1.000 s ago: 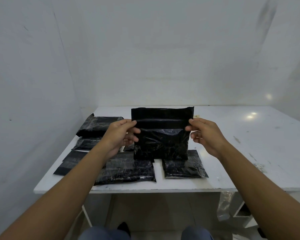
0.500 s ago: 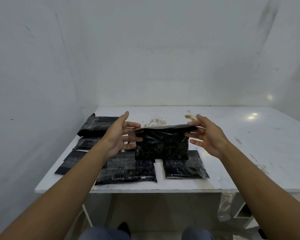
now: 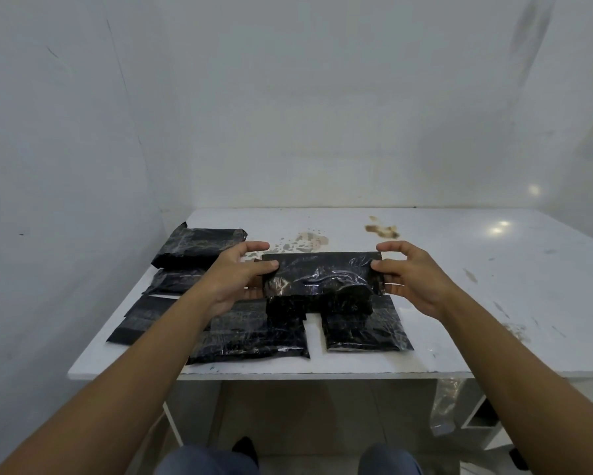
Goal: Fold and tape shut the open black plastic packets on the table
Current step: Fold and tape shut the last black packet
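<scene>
I hold a black plastic packet above the white table, its top flap folded down toward me over the front. My left hand pinches the packet's left edge between thumb and fingers. My right hand pinches the right edge the same way, with its index finger raised over the top corner. Several other black packets lie flat on the table: two below the held one and a few stacked at the left.
The table stands in a corner, with white walls at the left and behind. Brown stains mark the tabletop's middle back. Clear plastic hangs beneath the table at the right. The table's right half holds nothing.
The packet's upright top flap has been folded down over its front. My hands briefly spread their fingers while folding and now pinch the folded packet's two sides.
</scene>
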